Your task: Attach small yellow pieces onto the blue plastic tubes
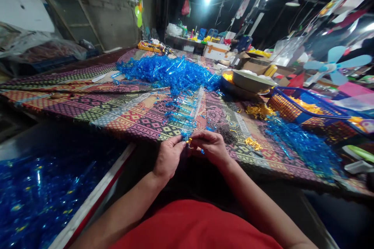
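Note:
At the table's front edge my left hand (168, 156) is closed in a pinch around a small see-through blue plastic piece (185, 136). My right hand (210, 147) meets it from the right, thumb and fingertips pinched at a small yellow plastic part (189, 140) that touches the blue piece. How the two fit together is too small to make out. Just beyond the hands lies a loose trail of blue plastic pieces (182, 113). Right of my right hand are a pile of small dark parts (228, 135) and a pile of small yellow parts (253, 144).
A large heap of blue plastic pieces (172, 71) covers the table's middle. On the right stand a metal bowl (251, 82), a blue basket (295, 114) of yellow parts and another blue pile (306, 146). A white-edged bin (96, 198) with blue pieces sits below left.

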`<state>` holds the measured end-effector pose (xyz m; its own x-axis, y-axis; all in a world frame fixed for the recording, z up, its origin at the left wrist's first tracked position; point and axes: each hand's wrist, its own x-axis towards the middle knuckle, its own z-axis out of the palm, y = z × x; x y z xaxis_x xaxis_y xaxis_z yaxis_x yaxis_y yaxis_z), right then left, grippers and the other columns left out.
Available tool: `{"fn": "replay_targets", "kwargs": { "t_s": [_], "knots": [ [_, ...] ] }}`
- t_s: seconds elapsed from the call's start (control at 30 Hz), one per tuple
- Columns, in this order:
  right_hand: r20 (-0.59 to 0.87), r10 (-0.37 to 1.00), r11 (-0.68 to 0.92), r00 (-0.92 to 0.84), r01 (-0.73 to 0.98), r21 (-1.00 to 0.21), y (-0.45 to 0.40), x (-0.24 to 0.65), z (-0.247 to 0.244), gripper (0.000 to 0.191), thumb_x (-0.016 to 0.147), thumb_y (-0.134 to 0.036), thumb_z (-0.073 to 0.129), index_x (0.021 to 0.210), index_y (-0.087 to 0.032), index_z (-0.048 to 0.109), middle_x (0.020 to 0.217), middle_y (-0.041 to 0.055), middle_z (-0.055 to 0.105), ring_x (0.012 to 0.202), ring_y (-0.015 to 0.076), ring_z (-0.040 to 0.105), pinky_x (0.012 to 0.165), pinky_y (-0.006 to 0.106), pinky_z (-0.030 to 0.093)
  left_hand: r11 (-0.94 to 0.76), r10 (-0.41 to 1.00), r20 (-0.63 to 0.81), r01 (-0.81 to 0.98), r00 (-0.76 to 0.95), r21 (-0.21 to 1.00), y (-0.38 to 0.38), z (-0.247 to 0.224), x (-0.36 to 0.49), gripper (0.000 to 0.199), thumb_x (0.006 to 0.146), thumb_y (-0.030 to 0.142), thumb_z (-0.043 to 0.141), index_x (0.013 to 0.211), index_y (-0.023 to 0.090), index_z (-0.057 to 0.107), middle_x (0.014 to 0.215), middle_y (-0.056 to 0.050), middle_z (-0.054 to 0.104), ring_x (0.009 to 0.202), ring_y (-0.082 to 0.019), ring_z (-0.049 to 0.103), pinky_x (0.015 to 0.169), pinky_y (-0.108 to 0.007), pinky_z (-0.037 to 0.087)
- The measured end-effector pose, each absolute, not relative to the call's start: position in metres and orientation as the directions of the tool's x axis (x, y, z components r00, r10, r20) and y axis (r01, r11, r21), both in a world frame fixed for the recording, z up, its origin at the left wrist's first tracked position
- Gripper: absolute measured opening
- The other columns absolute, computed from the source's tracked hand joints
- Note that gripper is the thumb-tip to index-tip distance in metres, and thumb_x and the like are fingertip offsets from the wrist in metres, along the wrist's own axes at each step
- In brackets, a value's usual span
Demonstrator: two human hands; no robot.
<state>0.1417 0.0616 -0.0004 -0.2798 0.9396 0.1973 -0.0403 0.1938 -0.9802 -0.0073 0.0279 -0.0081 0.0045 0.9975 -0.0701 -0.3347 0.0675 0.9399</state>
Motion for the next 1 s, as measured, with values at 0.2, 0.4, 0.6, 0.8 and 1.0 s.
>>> {"fn": "replay_targets", "kwargs": {
  "t_s": [0.2,0.4,0.6,0.8,1.0],
  "knots": [
    [0.21,0.938,0.203,-0.274,-0.052,-0.978,0.062,0.1408,0.0014,0.011,0.067,-0.026,0.073,0.075,-0.018,0.07,0.07,0.0009,0.065,0.057,0.011,0.058,0.054,0.024,0.049,-0.065,0.993,0.06,-0.051,-0.099,0.997,0.0289,-0.01,-0.0112,0.02,0.075,0.026,0.058,0.089,0.018,0.07,0.079,-0.001,0.067,0.071,-0.016,0.059,0.066,-0.023,0.048],
    [0.184,0.95,0.182,-0.253,-0.031,-0.983,0.0624,0.1404,0.0024,0.014,0.065,-0.029,0.074,0.073,-0.018,0.07,0.065,0.0009,0.065,0.052,0.0117,0.059,0.05,0.024,0.049,-0.165,0.978,0.178,0.116,-0.109,0.979,0.0278,-0.0091,-0.0104,0.022,0.077,0.022,0.055,0.093,0.019,0.069,0.085,-0.003,0.068,0.078,-0.017,0.059,0.075,-0.024,0.045],
    [0.125,0.965,0.109,-0.233,-0.079,-0.991,0.0629,0.1386,-0.0003,0.018,0.06,-0.028,0.078,0.072,-0.017,0.07,0.063,0.0004,0.065,0.053,0.0121,0.059,0.05,0.025,0.051,-0.195,0.971,0.21,0.14,-0.109,0.971,0.0258,-0.012,-0.0101,0.022,0.078,0.021,0.055,0.094,0.02,0.07,0.084,-0.004,0.068,0.077,-0.017,0.059,0.074,-0.024,0.045],
    [0.043,0.978,0.019,-0.206,-0.117,-0.993,0.0628,0.1375,-0.0028,0.02,0.058,-0.029,0.079,0.073,-0.018,0.07,0.056,-0.001,0.064,0.047,0.0116,0.058,0.047,0.025,0.051,-0.175,0.976,0.191,0.138,-0.109,0.975,0.0239,-0.0142,-0.0097,0.025,0.079,0.022,0.054,0.099,0.021,0.069,0.091,-0.004,0.069,0.083,-0.019,0.061,0.077,-0.025,0.046],
    [0.025,0.979,-0.004,-0.204,-0.138,-0.99,0.0617,0.1387,-0.0019,0.021,0.057,-0.029,0.079,0.072,-0.017,0.07,0.056,-0.0016,0.063,0.046,0.0107,0.057,0.045,0.023,0.049,-0.18,0.977,0.189,0.095,-0.101,0.979,0.0225,-0.011,-0.0082,0.025,0.079,0.022,0.054,0.099,0.021,0.069,0.091,-0.002,0.069,0.082,-0.017,0.061,0.078,-0.024,0.047]
  ]
}}
